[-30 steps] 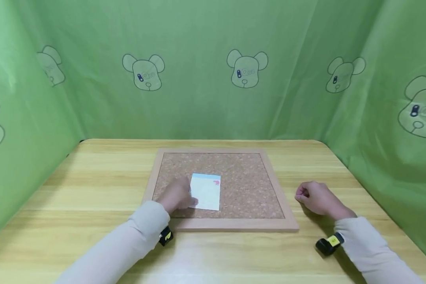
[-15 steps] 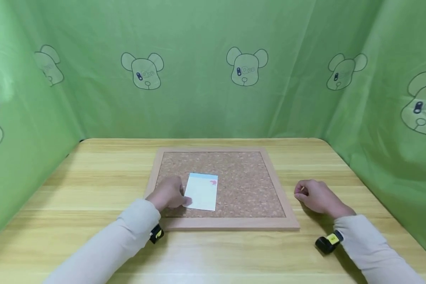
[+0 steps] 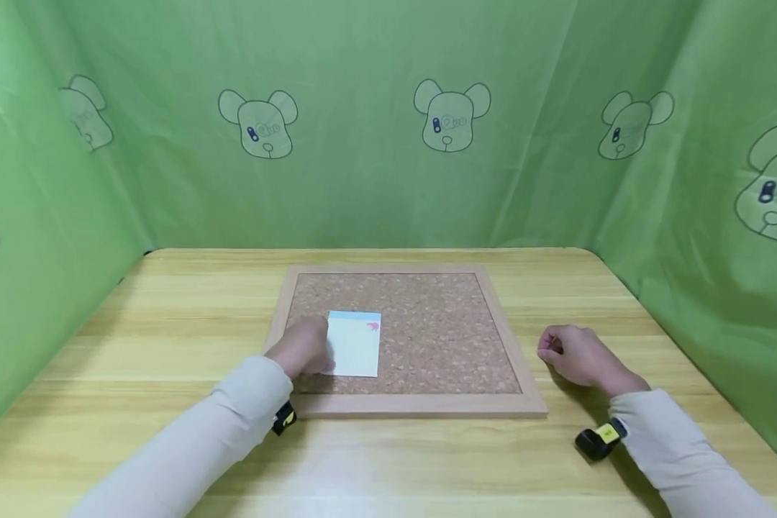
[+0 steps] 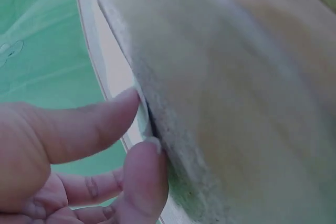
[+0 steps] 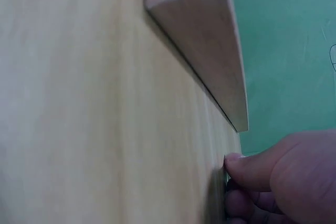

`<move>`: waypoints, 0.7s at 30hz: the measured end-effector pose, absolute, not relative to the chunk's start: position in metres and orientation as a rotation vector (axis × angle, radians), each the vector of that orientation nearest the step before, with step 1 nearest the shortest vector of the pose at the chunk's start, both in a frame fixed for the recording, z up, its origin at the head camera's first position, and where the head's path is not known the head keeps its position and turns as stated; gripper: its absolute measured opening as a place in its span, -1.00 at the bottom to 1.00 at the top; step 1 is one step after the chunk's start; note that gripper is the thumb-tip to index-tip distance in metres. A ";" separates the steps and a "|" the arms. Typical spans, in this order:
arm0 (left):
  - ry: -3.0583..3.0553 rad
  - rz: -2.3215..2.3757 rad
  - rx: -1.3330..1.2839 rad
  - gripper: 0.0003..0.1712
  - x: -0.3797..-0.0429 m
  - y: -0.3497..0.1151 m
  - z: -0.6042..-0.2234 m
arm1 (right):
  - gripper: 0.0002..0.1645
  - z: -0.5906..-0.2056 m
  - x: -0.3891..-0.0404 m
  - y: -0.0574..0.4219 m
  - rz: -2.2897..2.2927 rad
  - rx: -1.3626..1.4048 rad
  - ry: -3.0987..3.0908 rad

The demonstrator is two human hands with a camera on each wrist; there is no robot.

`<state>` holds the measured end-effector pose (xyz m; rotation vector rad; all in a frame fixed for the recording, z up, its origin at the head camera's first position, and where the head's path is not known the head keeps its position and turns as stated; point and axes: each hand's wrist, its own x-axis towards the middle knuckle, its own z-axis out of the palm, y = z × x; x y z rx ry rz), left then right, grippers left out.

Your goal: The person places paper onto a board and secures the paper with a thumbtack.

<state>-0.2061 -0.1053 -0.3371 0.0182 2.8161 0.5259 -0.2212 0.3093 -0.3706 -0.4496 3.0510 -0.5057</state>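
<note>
A white paper note [image 3: 355, 349] with a blue top strip and a small pink picture lies over the left part of a wood-framed cork board [image 3: 450, 334]. My left hand [image 3: 303, 345] is at the note's left edge. In the left wrist view, the thumb [image 4: 100, 129] and index finger [image 4: 143, 177] pinch the paper's edge, which lifts slightly from the cork. To the right of the board, my right hand [image 3: 576, 354] rests on the table with loosely curled fingers. Nothing shows in its grasp in the right wrist view, where the thumb [image 5: 257, 170] is near the tabletop.
The board lies flat on a light wooden table [image 3: 188, 316], and its raised frame [image 5: 205, 40] is near my right hand. Green cloth walls [image 3: 362, 194] printed with bear heads stand at the back and both sides. Each wrist carries a small black camera [image 3: 597, 442].
The note has slid left across the cork, with my left hand moving left along with it. My right hand has stayed in place.
</note>
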 end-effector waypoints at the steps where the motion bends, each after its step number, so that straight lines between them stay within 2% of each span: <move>1: 2.813 0.543 0.014 -0.43 -0.206 -0.105 -0.337 | -0.88 -0.371 -0.221 0.309 -0.506 -0.446 3.053; 5: 2.841 0.500 0.060 -0.43 -0.204 -0.102 -0.337 | -0.88 -0.370 -0.222 0.308 -0.514 -0.450 3.050; 12: 2.888 0.410 0.104 -0.56 -0.204 -0.102 -0.334 | -0.88 -0.372 -0.224 0.306 -0.514 -0.456 3.045; 21: 2.844 0.441 0.019 -0.39 -0.211 -0.112 -0.335 | -0.88 -0.371 -0.225 0.306 -0.514 -0.474 3.052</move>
